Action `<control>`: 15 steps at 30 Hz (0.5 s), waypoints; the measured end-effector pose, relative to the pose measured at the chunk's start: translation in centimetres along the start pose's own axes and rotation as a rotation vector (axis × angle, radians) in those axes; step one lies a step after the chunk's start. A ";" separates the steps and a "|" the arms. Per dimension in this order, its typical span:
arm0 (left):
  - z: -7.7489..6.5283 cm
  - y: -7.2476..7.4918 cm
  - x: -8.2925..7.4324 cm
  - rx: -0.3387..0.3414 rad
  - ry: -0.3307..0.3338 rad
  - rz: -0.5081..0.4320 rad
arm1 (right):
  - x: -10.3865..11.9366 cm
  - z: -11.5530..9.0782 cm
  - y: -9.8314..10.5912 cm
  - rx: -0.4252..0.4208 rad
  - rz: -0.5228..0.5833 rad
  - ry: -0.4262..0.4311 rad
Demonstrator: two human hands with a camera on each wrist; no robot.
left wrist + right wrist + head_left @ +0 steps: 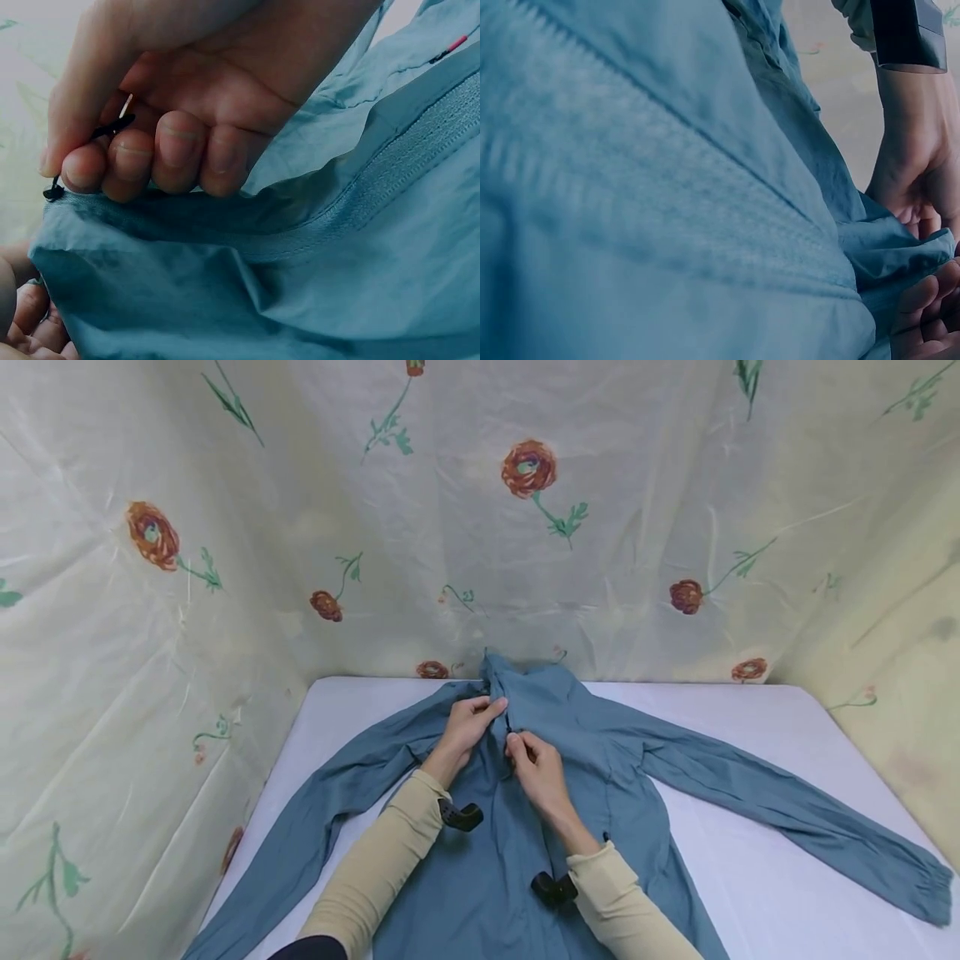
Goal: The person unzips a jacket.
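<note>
A blue-grey zip jacket (622,731) lies front side up with its sleeves spread. My left hand (468,724) grips the front fabric just below the collar (517,672). Slightly lower and to the right, my right hand (538,768) pinches the dark zipper pull (508,723). The left wrist view shows the right hand (180,97) close up, its thumb and forefinger on the black pull (112,127) beside the slider (54,193). From there the zip (420,150) runs back along the jacket front. Part of my left hand (34,315) shows behind the fabric edge.
The jacket rests on a white table (757,710) enclosed by floral curtains (600,602). Its left-side sleeve (352,777) and right-side sleeve (795,802) stretch outward. A small red-tipped tab (450,49) hangs on the jacket front. Black camera mounts (553,889) sit at both wrists.
</note>
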State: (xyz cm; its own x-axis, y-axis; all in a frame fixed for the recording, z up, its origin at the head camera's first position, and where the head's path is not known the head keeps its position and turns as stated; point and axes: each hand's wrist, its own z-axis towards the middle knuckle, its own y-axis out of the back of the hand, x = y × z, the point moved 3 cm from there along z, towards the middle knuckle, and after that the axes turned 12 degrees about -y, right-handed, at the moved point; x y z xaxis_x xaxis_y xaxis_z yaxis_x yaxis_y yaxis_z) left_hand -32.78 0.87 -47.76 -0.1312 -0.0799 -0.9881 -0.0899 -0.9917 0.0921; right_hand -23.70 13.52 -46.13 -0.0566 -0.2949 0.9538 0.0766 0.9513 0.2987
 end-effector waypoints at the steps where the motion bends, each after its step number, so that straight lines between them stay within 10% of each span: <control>1: 0.0 0.0 0.0 -0.004 -0.003 0.003 | 0.4 -0.2 0.1 0.007 0.000 0.002; 15: 0.2 0.2 0.3 -0.040 0.011 -0.002 | 2.6 -1.8 0.5 0.018 -0.033 0.036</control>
State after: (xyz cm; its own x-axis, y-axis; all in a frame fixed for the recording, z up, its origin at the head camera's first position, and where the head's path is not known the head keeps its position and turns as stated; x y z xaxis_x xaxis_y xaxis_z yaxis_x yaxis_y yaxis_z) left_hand -33.08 0.71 -48.00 -0.1201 -0.0789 -0.9896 -0.0506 -0.9950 0.0855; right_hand -21.98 13.05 -43.41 -0.0229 -0.3290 0.9441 0.0569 0.9423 0.3298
